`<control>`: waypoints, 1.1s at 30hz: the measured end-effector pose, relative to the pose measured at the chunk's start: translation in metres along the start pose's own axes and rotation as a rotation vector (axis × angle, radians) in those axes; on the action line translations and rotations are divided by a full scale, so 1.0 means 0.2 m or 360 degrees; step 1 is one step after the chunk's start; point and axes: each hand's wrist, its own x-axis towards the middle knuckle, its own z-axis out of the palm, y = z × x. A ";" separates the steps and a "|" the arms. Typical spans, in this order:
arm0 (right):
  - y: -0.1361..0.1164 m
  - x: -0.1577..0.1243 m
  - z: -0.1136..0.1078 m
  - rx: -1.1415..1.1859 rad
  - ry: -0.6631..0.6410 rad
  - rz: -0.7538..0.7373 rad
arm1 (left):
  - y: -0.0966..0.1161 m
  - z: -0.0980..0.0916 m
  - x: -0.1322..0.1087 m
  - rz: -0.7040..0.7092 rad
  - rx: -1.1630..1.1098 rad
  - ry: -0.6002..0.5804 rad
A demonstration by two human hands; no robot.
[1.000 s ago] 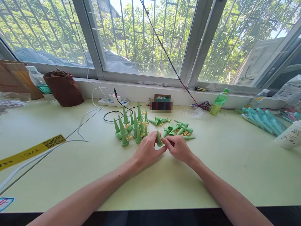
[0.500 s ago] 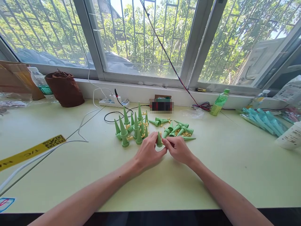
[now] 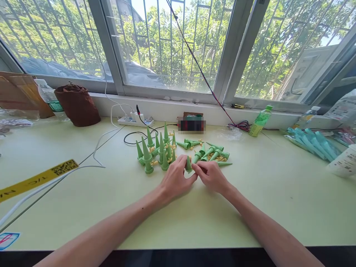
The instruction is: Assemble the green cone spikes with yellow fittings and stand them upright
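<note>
Well back from the near edge of the table [image 3: 194, 222], a green plastic cone [image 3: 188, 166] tapers upward, long axis nearly vertical. The left hand [image 3: 175, 175] curls round it, fingers closed on it; the right hand [image 3: 211, 175] pinches its fingers together against it, what's between them hidden. Both forearms [image 3: 125, 217] slant inward.

The head-worn camera looks forward and down, from just behind the table [image 3: 194, 218], toward the window [image 3: 172, 48] beyond
</note>
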 end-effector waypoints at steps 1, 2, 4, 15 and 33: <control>0.00 0.00 0.00 0.0001 -0.0004 0.0003 | 0.00 0.00 0.00 -0.0001 0.0000 0.0001; 0.00 0.00 0.00 0.0002 -0.0008 0.0005 | 0.00 0.00 0.00 0.0000 0.0001 0.0003; 0.00 0.00 0.00 0.0004 -0.0015 0.0009 | 0.00 0.00 0.00 0.0003 0.0001 0.0003; 0.00 0.00 0.00 -0.0031 0.0001 0.0007 | -0.01 0.00 0.00 0.0038 -0.0034 0.0018; 0.00 0.00 0.00 -0.0043 0.0028 0.0004 | -0.02 0.01 0.00 0.0052 -0.0074 0.0053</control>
